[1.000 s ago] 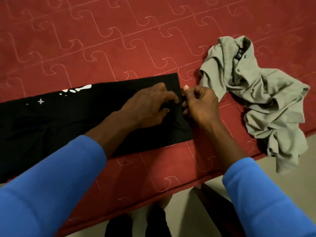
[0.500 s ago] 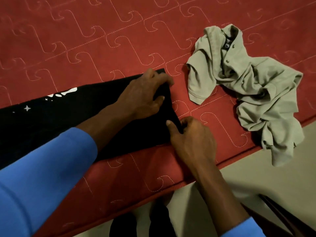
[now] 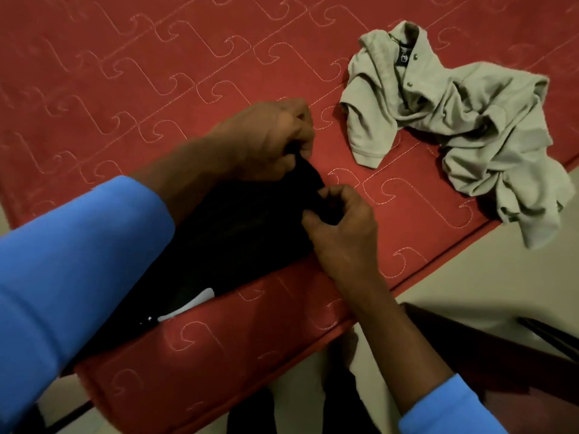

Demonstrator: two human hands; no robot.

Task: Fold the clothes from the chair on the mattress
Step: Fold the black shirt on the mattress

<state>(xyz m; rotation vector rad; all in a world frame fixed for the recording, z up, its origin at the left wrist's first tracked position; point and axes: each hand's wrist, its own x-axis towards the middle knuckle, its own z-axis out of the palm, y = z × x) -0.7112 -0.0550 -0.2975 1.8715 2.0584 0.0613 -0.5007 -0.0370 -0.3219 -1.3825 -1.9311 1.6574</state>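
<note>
A black garment [image 3: 238, 236] with a white print lies folded lengthwise near the front edge of the red quilted mattress [image 3: 194, 57]. My left hand [image 3: 269, 139] pinches its far right corner from above. My right hand [image 3: 341, 227] grips the near right corner of the same end. My left forearm in a blue sleeve hides much of the garment. A crumpled grey polo shirt [image 3: 463, 126] lies on the mattress to the right, apart from both hands.
The mattress's front edge [image 3: 250, 349] runs diagonally from lower left to upper right, with pale floor [image 3: 488, 270] beyond it. A dark chair part [image 3: 488, 349] sits at the lower right. The grey shirt's lower end hangs over the mattress edge.
Both hands have closed on the garment's right end and lifted it slightly. The view has swung, so the mattress edge sits higher and the garment looks more diagonal.
</note>
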